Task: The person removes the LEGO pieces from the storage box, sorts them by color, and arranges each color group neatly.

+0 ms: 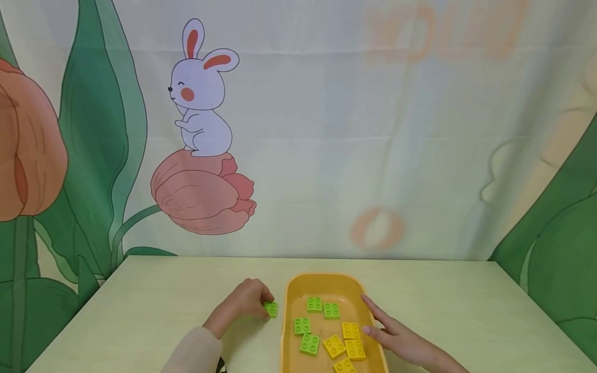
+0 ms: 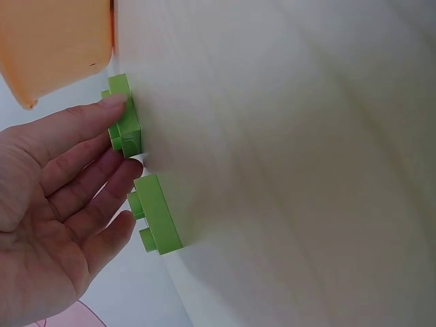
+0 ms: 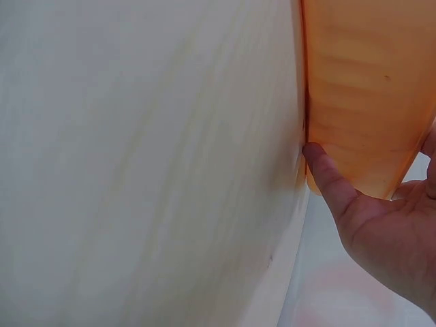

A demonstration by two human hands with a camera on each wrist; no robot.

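Note:
My left hand [image 1: 249, 299] is on the table just left of a yellow tray [image 1: 323, 280]. Its thumb and fingers pinch a green toy brick [image 2: 125, 117] from its two sides. A second green brick [image 2: 158, 214] stands on the table close by the little finger in the left wrist view. On the tray's other side, my right hand [image 1: 396, 334] holds the right wall, with fingertips over the rim and one digit along the outside, low by the table in the right wrist view. Inside the tray lie several green bricks [image 1: 310, 344] and several yellow bricks [image 1: 355, 349].
The pale table [image 1: 466, 305] reaches back to a printed curtain [image 1: 317, 155] with a rabbit and tulips. Green bricks lie in the tray's left half, yellow ones in its right half. The tray's near end runs out of the head view.

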